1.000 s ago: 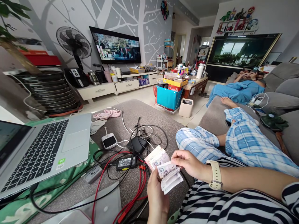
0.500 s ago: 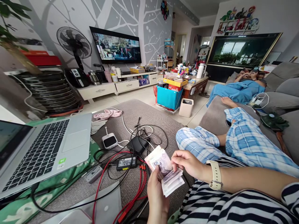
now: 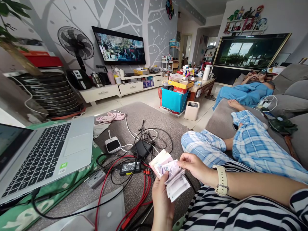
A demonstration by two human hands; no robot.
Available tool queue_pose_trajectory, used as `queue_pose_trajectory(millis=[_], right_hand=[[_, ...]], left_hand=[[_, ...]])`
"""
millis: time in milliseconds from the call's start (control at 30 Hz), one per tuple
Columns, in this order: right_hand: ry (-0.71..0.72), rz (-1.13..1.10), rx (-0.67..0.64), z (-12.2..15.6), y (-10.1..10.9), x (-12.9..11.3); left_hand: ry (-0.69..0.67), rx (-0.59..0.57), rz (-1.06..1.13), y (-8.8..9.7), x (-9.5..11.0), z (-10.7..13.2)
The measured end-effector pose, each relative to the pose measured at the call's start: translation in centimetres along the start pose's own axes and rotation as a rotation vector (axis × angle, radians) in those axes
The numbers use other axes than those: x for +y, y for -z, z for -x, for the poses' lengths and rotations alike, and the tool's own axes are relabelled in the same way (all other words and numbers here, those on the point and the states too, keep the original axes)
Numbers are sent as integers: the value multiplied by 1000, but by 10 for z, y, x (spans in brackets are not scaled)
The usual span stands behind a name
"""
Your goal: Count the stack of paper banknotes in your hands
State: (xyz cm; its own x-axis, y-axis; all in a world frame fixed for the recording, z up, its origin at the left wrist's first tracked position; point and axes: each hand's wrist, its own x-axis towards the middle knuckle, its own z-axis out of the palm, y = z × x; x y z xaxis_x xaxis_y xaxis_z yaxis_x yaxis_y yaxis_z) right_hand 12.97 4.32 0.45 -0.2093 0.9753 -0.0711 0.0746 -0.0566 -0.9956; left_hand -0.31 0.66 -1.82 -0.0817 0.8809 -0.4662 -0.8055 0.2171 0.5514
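Observation:
A fanned stack of banknotes point(image 3: 168, 173) is held low in the middle of the head view. My left hand point(image 3: 162, 200) grips the stack from below, thumb pressed on the notes. My right hand point(image 3: 196, 166), with a pale watch point(image 3: 221, 179) on its wrist, pinches the top purple note at its right edge. Both hands hover over the grey cushioned surface point(image 3: 144, 112), just right of a tangle of cables.
An open laptop point(image 3: 45, 154) sits on a green cloth at left. Red and black cables point(image 3: 130, 166), a black power brick point(image 3: 130, 166) and a small white device point(image 3: 112, 145) lie ahead. My legs in blue plaid point(image 3: 240, 144) stretch right. Another person lies on the sofa point(image 3: 250, 89).
My right hand has peeled the top note and shifted it slightly up and right over the stack. My left hand and the rest of the scene have stayed put.

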Motion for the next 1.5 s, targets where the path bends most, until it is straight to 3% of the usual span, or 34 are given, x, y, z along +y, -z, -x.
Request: queue_pose_trajectory(millis=[600,1067,1500], right_hand=[[6,167,32,1,3,1],[108,114,-56,4,2,-3],[103,55,-122,8,-1,-10]], left_hand=[[9,-9,-43,-1,0,2],[18,3,12,2,-3,-9],[-9,-37,-41,3,-3,-5]])
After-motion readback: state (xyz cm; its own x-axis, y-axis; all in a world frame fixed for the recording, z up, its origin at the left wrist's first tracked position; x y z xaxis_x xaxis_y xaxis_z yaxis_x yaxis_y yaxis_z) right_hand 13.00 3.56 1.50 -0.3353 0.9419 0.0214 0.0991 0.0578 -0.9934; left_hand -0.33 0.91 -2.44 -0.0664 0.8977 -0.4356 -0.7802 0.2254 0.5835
